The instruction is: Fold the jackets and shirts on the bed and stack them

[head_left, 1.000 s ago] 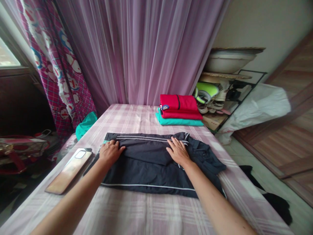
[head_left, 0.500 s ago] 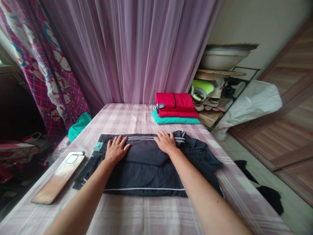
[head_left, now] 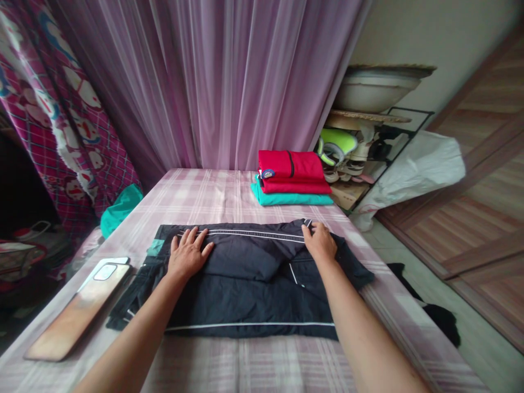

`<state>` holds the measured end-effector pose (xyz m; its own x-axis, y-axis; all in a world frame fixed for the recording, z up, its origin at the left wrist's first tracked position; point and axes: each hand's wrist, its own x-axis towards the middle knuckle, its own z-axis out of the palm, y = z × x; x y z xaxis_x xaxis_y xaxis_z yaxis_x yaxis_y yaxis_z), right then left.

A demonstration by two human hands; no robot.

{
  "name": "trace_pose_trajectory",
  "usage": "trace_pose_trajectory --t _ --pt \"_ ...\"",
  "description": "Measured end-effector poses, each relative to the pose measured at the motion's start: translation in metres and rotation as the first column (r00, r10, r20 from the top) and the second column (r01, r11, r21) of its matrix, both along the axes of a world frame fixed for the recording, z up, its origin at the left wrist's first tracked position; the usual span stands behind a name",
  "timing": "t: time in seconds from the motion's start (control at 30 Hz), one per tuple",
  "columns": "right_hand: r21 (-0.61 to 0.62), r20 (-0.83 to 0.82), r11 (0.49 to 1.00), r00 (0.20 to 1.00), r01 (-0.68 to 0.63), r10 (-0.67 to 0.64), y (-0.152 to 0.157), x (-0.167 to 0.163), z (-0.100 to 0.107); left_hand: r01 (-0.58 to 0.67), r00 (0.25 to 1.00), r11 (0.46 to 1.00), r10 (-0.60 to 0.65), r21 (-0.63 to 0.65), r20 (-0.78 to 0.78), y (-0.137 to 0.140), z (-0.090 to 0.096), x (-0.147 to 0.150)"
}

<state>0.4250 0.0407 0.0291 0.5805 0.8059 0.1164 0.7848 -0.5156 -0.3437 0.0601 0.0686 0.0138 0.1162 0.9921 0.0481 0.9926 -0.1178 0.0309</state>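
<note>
One dark garment (head_left: 245, 297) under my left hand (head_left: 187, 255) and right hand (head_left: 321, 243)

It lies across the checked tablecloth (head_left: 245, 365), right in front of me. My left is spread flat on it, gripping nothing; my right bends its fingers at the far edge, and I can't tell whether they pinch cloth. Beyond, one red bundle (head_left: 303, 168) rests on one teal bundle (head_left: 286, 198). I count one phone (head_left: 82, 311); the pale strip (head_left: 93, 271) beside it is hard to make out. My forearms (head_left: 364, 333) hide parts of the garment.
</note>
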Motion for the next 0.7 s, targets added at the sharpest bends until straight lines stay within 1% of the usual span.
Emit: trace_pose_trajectory --t 0.07,0.13,0.3,0.4,0.43,0.47,0.5,0.53,0.57,0.6,0.63,0.67,0.7 --pt "-0.082 -0.06 0.996 0.998 0.024 -0.029 0.009 0.005 0.008 -0.004 1.0 1.0 0.004 -0.007 -0.002 0.0 0.001 0.0" --pt "-0.123 -0.062 0.992 0.998 0.017 -0.025 0.014 0.006 0.008 -0.011 1.0 1.0 0.011 -0.017 -0.004 0.0 0.001 0.001" --pt "-0.126 -0.038 0.987 0.994 0.1 -0.106 0.011 0.004 0.0 -0.021 1.0 0.999 0.021 -0.036 -0.005 -0.001 0.002 0.001" --pt "-0.142 -0.061 0.982 0.989 0.123 -0.133 0.012 0.011 0.005 -0.02 1.0 0.999 0.02 -0.029 -0.005 0.0 0.002 0.001" --pt "-0.114 -0.061 0.985 0.989 0.129 -0.137 0.014 0.012 0.009 -0.018 1.0 1.0 0.018 -0.022 -0.004 0.0 0.001 0.001" --pt "-0.058 -0.049 0.991 0.991 0.123 -0.126 0.015 0.011 0.013 -0.015 1.0 1.0 0.015 -0.014 -0.001 0.0 0.001 0.001" --pt "0.022 -0.025 0.996 0.996 0.09 -0.09 0.017 0.007 0.016 -0.012 1.0 1.0 0.012 -0.007 0.002 0.0 0.001 0.002" --pt "0.111 0.011 0.994 1.0 0.019 -0.02 0.018 -0.001 0.019 -0.01 1.0 1.0 0.01 0.0 0.006 -0.001 0.001 0.002" --pt "0.186 0.057 0.978 0.995 -0.091 0.082 0.018 -0.012 0.02 -0.009 1.0 1.0 0.009 0.004 0.01 -0.001 0.001 0.002" --pt "0.229 0.106 0.947 0.973 -0.227 0.208 0.018 -0.026 0.019 -0.009 1.0 1.0 0.009 0.004 0.013 -0.001 0.002 0.002" --pt "0.231 0.148 0.898 0.926 -0.373 0.346 0.017 -0.043 0.017 -0.009 1.0 1.0 0.009 0.002 0.015 -0.001 0.002 0.002" --pt "0.192 0.171 0.842 0.862 -0.504 0.477 0.015 -0.06 0.014 -0.01 1.0 1.0 0.01 0.001 0.016 -0.001 0.002 0.002" --pt "0.121 0.173 0.78 0.787 -0.614 0.592 0.012 -0.076 0.009 -0.009 1.0 1.0 0.009 -0.001 0.017 -0.001 0.002 0.002"
